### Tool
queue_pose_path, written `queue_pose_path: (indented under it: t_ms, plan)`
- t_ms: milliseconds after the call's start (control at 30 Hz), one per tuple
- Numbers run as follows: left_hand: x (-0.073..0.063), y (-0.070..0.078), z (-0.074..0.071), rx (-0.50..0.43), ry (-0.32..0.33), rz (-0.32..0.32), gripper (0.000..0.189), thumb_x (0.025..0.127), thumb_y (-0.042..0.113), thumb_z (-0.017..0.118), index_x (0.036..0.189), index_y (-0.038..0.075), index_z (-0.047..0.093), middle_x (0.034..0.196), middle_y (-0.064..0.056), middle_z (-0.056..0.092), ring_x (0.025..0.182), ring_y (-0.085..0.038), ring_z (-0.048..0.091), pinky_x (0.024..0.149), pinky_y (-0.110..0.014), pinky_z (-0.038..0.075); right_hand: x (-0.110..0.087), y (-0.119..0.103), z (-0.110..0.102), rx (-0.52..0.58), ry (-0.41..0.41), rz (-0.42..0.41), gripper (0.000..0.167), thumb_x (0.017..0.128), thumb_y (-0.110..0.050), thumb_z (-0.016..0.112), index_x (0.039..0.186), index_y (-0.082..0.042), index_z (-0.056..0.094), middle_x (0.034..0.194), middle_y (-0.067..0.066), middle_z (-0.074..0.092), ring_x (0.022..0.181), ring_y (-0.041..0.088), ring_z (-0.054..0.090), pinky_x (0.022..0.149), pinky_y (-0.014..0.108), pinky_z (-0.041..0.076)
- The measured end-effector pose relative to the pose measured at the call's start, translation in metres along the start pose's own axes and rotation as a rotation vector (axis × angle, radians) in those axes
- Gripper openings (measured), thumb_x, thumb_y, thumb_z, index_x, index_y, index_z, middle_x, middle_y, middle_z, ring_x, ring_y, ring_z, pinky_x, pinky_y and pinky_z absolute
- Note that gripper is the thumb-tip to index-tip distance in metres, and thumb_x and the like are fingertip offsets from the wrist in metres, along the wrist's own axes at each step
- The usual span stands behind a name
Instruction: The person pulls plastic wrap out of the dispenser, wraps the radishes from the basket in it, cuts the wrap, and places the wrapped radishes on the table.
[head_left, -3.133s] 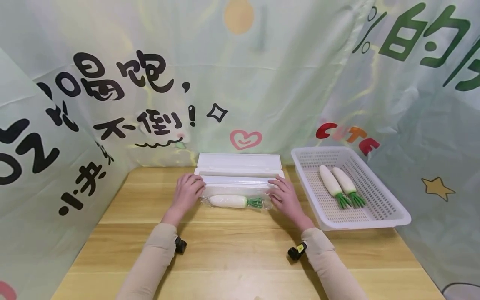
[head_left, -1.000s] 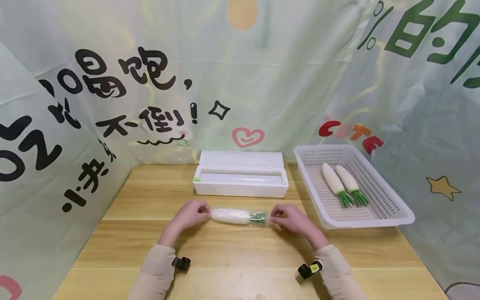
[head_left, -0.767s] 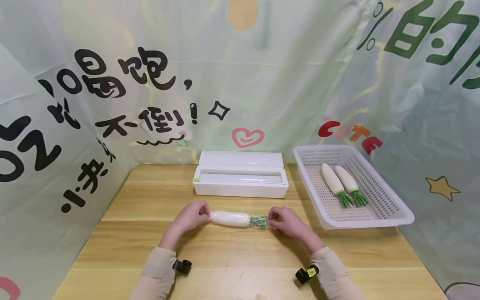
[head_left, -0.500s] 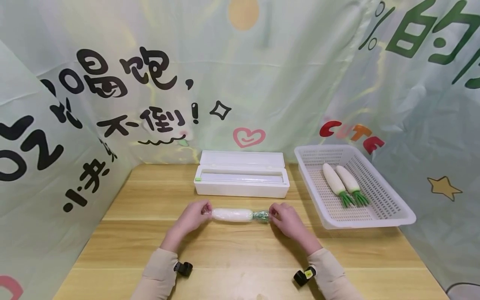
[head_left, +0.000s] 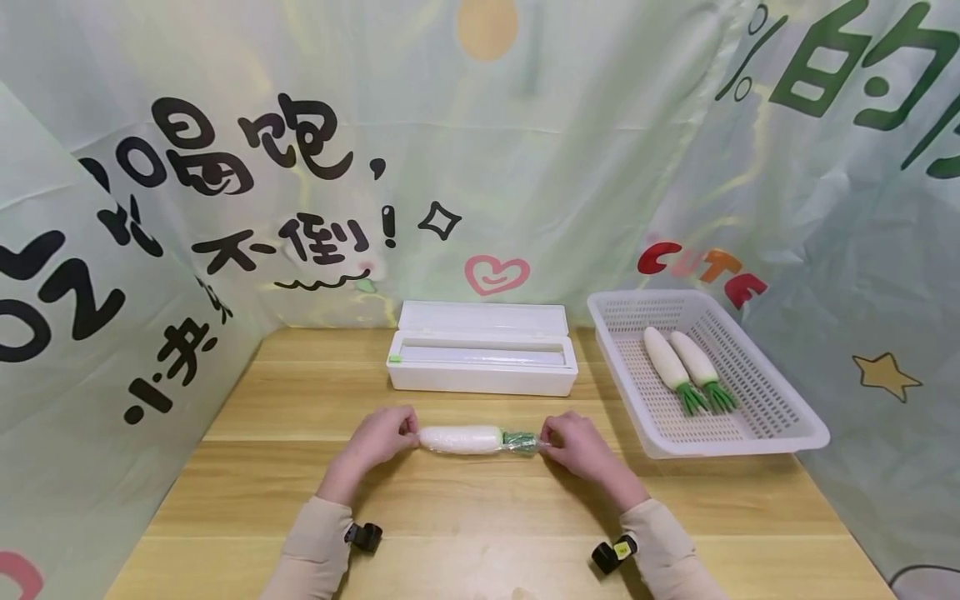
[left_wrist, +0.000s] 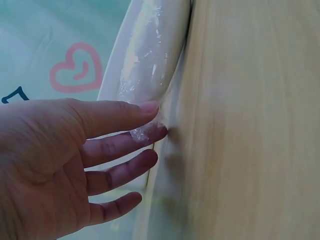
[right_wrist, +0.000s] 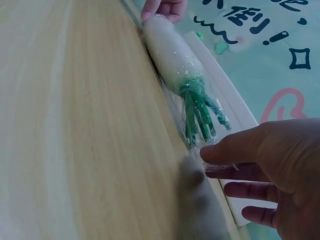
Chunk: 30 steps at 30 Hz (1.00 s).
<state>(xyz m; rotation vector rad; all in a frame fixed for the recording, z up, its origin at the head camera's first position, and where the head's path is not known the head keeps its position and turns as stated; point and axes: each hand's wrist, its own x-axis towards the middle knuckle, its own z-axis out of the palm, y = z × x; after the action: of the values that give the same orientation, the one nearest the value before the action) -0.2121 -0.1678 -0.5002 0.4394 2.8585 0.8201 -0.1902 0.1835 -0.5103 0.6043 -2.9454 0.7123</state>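
Note:
A white radish (head_left: 461, 439) with green leaf stalks, wrapped in cling film, lies crosswise between the two hands, in front of the cling film box (head_left: 483, 379). At its white end my left hand (head_left: 378, 433) pinches the loose film between thumb and forefinger; the left wrist view shows the other fingers of the hand (left_wrist: 55, 160) spread. At the leafy end my right hand (head_left: 583, 447) pinches the gathered film (right_wrist: 215, 164) just past the stalks (right_wrist: 200, 107). Clear film clings tightly over the radish in both wrist views.
The box's lid (head_left: 483, 318) stands up at the back, with a film roll (head_left: 483, 356) inside. To the right, a white perforated basket (head_left: 750, 446) holds two unwrapped radishes (head_left: 678, 367). A printed cloth (head_left: 480, 167) hangs around the wooden table (head_left: 465, 525).
Both hands have come back from the box toward the person, bringing the wrapped radish with them. The film that stretched over the box front is gone from there; lately only slight shifts show.

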Motion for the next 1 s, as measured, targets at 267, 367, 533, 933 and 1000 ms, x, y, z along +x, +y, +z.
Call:
queue_pose_path:
  t_ms: [267,367,533,933,1000]
  plan:
    - [0.001,0.002,0.001,0.051,0.080,0.051,0.025,0.079,0.015,0.079,0.073,0.023,0.056,0.072,0.010,0.058,0.068,-0.009,0.050,0.065,-0.027,0.042,0.002,-0.002,0.000,0.041,0.032,-0.043,0.022,0.079,-0.007,0.074,0.075,-0.019,0.056,0.075,-0.006,0.058,0.076,0.012,0.049,0.070,0.029,0.044]
    - [0.001,0.004,0.000,0.077,0.140,0.072,0.022,0.079,0.016,0.079,0.073,0.022,0.058,0.072,0.009,0.059,0.070,-0.010,0.050,0.068,-0.031,0.043,0.004,0.000,0.000,0.016,0.080,-0.064,0.020,0.076,-0.006,0.075,0.076,-0.018,0.059,0.077,-0.006,0.062,0.079,0.013,0.051,0.073,0.032,0.046]
    - [0.000,0.001,-0.001,0.095,0.111,0.077,0.017,0.080,0.023,0.078,0.076,0.024,0.062,0.073,0.011,0.057,0.075,-0.011,0.048,0.074,-0.034,0.042,0.003,0.002,-0.002,-0.023,0.063,-0.088,0.011,0.077,-0.016,0.078,0.077,-0.019,0.067,0.080,-0.006,0.069,0.085,0.016,0.058,0.081,0.041,0.048]
    - [-0.004,-0.007,-0.007,-0.103,-0.094,0.154,0.013,0.084,0.002,0.067,0.083,0.014,0.063,0.071,0.006,0.056,0.067,-0.007,0.048,0.062,-0.021,0.043,0.003,0.001,0.001,0.066,-0.010,-0.084,0.015,0.080,-0.013,0.075,0.078,-0.020,0.062,0.080,-0.008,0.065,0.082,0.012,0.057,0.077,0.034,0.051]
    - [-0.003,-0.006,-0.007,-0.096,-0.095,0.156,0.014,0.083,0.001,0.067,0.081,0.015,0.063,0.069,0.006,0.053,0.065,-0.007,0.046,0.060,-0.021,0.041,0.003,-0.001,0.002,0.072,0.009,-0.073,0.019,0.080,-0.012,0.075,0.078,-0.020,0.058,0.080,-0.006,0.063,0.080,0.011,0.056,0.074,0.032,0.051]
